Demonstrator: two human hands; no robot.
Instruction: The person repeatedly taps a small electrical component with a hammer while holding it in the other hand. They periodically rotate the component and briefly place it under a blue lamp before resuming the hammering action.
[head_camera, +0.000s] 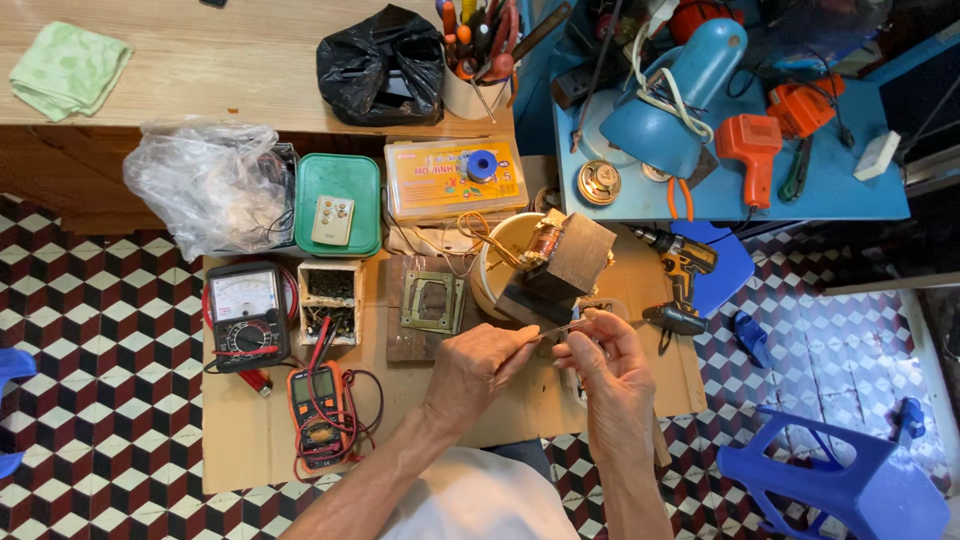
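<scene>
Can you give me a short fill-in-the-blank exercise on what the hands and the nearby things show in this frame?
1. The left hand and right hand pinch a thin ____ strip between them.
2. The small grey remote control lies on the lid of the ____ plastic box.
3. The yellow and black cordless drill lies to the ____ of the hands.
4. The orange digital multimeter lies on the ____ cardboard sheet.

Missing words: metal; green; right; brown
</scene>
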